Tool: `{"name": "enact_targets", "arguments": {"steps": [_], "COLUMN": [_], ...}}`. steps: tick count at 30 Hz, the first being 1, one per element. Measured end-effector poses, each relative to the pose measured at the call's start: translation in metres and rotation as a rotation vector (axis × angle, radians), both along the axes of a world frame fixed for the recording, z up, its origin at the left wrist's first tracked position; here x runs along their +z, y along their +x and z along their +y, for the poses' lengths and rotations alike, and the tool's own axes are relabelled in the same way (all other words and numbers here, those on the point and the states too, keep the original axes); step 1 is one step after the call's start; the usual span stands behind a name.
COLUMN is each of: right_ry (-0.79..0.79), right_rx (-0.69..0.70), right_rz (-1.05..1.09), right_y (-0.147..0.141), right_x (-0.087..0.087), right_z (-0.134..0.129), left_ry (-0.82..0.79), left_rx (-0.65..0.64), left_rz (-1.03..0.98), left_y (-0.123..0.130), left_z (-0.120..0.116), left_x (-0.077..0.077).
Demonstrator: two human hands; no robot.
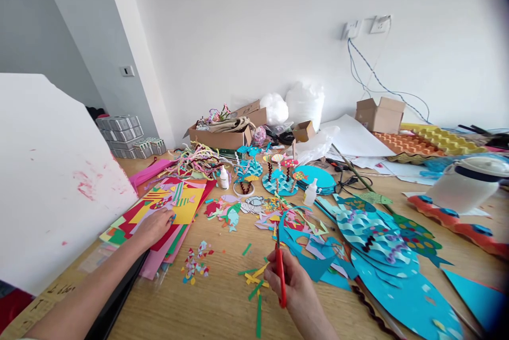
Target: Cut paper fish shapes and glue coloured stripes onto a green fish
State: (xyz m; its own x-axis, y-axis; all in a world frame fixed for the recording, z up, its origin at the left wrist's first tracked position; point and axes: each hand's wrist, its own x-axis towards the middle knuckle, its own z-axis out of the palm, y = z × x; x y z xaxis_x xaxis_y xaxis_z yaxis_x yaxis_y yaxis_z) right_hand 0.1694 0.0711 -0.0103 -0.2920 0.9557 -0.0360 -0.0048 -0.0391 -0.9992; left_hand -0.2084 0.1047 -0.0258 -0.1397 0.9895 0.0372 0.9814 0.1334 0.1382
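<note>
Red-handled scissors [280, 279] are held in my right hand [292, 287], blades pointing away and closed or nearly so. My left hand [157, 227] reaches over a pile of coloured paper sheets [189, 207], its fingers bent near small paper fish; what they hold, if anything, is too small to name. Green and yellow paper strips [256, 276] lie just left of the scissors. Between the hands are paper scraps [195, 263] and cut-out fish [233, 215].
Glue bottles [224, 178] stand mid-table beside blue wavy discs [279, 183]. Blue paper circles [401, 287] and a large fish [421, 236] lie at the right. A white jug [463, 186], egg trays [413, 144] and cardboard boxes [220, 138] are farther back. A white board [51, 170] rises at the left.
</note>
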Motion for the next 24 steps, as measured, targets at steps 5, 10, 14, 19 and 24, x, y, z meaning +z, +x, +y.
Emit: {"name": "enact_targets", "arguments": {"steps": [5,10,14,19,24], "right_ry": [0.000,-0.015,-0.004,-0.012,-0.011], "right_rx": [-0.002,-0.002,-0.016,-0.023,-0.021], "right_rz": [-0.007,-0.003,-0.023,-0.029,-0.019], "right_y": [-0.001,0.000,0.000,0.000,0.000], "right_x": [0.000,-0.001,-0.002,-0.001,0.001], "right_z": [0.000,0.001,0.000,0.000,0.000], "left_ry": [-0.019,-0.095,-0.121,-0.091,-0.078], "left_rx": [-0.011,0.014,0.022,0.063,0.097], "left_rz": [-0.032,-0.088,-0.151,-0.256,-0.407], "left_y": [-0.010,-0.019,-0.020,-0.018,-0.015], "left_z": [0.004,0.011,0.014,0.012,0.009], "left_x": [0.000,0.001,0.005,0.006,0.008]}}
